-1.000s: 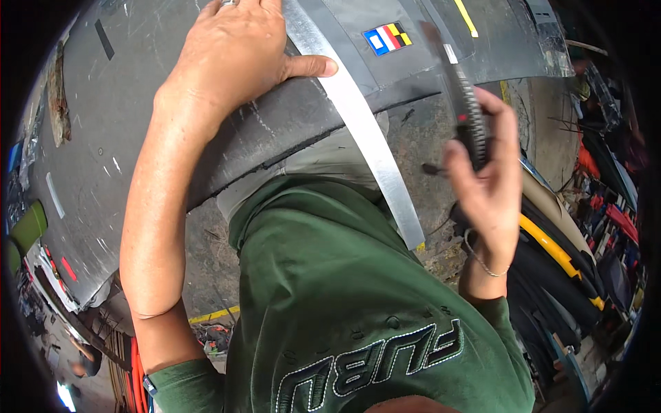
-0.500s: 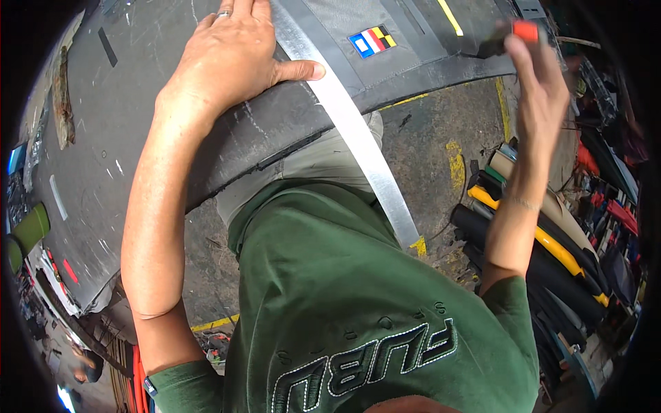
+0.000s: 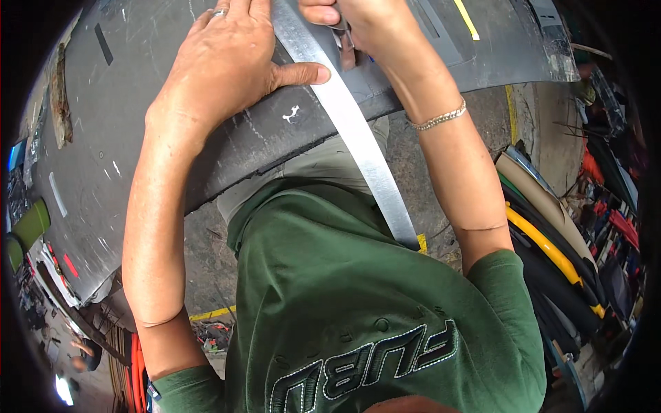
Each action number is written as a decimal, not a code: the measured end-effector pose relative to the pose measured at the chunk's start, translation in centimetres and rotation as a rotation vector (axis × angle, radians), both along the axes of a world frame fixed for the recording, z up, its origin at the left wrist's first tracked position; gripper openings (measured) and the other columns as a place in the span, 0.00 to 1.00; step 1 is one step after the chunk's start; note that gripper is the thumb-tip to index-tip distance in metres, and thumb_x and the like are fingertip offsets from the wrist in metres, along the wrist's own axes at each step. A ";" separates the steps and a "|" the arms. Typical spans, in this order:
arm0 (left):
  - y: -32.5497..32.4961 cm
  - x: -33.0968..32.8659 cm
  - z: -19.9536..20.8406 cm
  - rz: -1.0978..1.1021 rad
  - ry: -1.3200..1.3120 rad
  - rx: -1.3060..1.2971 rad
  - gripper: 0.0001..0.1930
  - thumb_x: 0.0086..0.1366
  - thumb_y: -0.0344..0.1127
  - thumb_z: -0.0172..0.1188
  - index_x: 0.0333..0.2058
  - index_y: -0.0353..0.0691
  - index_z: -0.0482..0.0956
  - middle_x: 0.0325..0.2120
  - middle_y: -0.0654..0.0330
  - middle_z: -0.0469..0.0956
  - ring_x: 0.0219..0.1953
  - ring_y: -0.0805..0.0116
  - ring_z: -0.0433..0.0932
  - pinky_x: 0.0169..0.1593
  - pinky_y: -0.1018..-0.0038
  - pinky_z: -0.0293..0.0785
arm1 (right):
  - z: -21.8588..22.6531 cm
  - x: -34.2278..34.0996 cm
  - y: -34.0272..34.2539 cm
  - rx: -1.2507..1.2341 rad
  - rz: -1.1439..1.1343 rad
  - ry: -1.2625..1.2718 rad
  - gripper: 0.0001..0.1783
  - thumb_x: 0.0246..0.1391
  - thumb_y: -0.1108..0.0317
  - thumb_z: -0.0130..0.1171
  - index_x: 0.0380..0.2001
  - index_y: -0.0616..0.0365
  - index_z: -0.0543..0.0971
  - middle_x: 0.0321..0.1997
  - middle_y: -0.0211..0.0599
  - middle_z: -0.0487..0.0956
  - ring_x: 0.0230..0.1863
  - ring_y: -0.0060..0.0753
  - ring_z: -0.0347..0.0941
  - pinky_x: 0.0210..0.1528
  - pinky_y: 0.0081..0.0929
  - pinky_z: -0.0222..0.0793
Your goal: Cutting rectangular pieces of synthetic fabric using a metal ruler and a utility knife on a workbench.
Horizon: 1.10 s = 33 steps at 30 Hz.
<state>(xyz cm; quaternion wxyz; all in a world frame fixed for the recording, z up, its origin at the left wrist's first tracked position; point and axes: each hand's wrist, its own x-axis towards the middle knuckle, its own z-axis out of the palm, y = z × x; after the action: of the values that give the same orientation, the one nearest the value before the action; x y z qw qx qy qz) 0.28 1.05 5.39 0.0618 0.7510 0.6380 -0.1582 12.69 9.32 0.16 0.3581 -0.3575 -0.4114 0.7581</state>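
Note:
My left hand [image 3: 217,69] lies flat, its fingers stretched out and its thumb pressing on a long metal straightedge [image 3: 351,127]. The straightedge crosses the dark worktop [image 3: 138,138] and juts past its near edge toward my shirt. Beside it, on the right, my right hand [image 3: 361,24] is closed around a small hand tool [image 3: 346,51], which shows a brownish end; its kind is unclear. A grey sheet [image 3: 430,31] lies under the right hand. The top of the picture cuts off the fingertips of my left hand and part of my right hand.
A yellow strip [image 3: 467,19] and a small white mark [image 3: 291,113] show on the worktop. Rolls of black material and a yellow roll [image 3: 544,241] lie at the right. A green roll [image 3: 31,227] is at the far left. Another person's hand [image 3: 86,354] shows lower left.
My right hand has swung in from the far right to the straightedge with the tool, covering the colourful patch. My left hand has barely moved. The grey sheet's right end has shifted slightly.

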 end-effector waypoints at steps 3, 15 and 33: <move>0.0 0.2 0.4 0.006 0.011 -0.012 0.62 0.57 0.74 0.63 0.66 0.14 0.59 0.67 0.28 0.61 0.74 0.39 0.58 0.75 0.57 0.56 | -0.8 -0.4 0.3 -0.060 -0.027 -0.016 0.32 0.73 0.35 0.39 0.30 0.52 0.69 0.14 0.23 0.61 0.11 0.19 0.52 0.12 0.22 0.47; -1.0 -2.8 -4.7 -0.128 -0.301 0.416 0.50 0.53 0.69 0.70 0.62 0.34 0.69 0.53 0.46 0.77 0.55 0.42 0.79 0.62 0.53 0.73 | -0.9 -0.8 0.1 -0.079 -0.029 -0.006 0.31 0.74 0.37 0.38 0.29 0.52 0.69 0.14 0.24 0.61 0.10 0.19 0.52 0.12 0.22 0.47; -0.9 -0.2 -0.7 -0.059 -0.025 0.162 0.61 0.56 0.73 0.65 0.65 0.15 0.60 0.66 0.30 0.63 0.72 0.40 0.62 0.73 0.56 0.60 | 0.4 -0.6 -1.2 0.154 -0.013 -0.015 0.30 0.75 0.40 0.37 0.29 0.54 0.68 0.14 0.27 0.62 0.10 0.21 0.54 0.12 0.23 0.50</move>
<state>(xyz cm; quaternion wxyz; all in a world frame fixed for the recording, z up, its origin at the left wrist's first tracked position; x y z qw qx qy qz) 0.12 0.17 4.73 0.0040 0.7741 0.6254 -0.0983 12.11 8.16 0.61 0.3865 -0.3373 -0.4689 0.7189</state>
